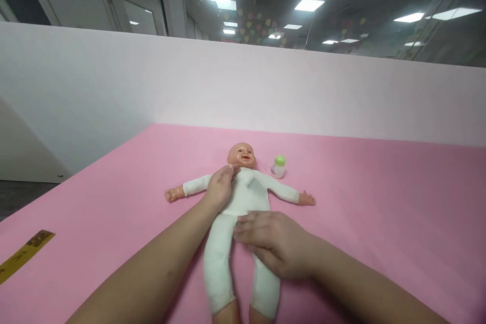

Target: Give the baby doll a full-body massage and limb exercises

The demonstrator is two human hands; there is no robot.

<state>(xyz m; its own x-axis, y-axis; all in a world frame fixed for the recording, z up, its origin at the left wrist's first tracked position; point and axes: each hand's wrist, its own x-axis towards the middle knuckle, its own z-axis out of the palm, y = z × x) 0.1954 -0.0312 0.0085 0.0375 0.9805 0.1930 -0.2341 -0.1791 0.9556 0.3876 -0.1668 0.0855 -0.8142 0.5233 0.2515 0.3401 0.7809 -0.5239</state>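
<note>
A baby doll (246, 195) lies on its back on the pink surface, head away from me, arms spread wide. Its body, arms and legs are white cloth; the head, hands and feet are skin-toned. My left hand (222, 185) rests at the doll's shoulder on the left, fingers reaching just under the chin, partly hidden. Across the hip and upper thigh on the right lies my right hand (275, 240), fingers stretched out together over the cloth. Neither hand has visibly closed around anything. Beside the doll's head stands a small clear bottle (278, 168) with a green cap.
The pink surface (379, 197) spreads beneath everything. A white panel (266, 91) rises along its far edge, and another borders the left side. A yellow strip with black print (26, 255) is stuck at the left. Behind the panel are a door and ceiling lights.
</note>
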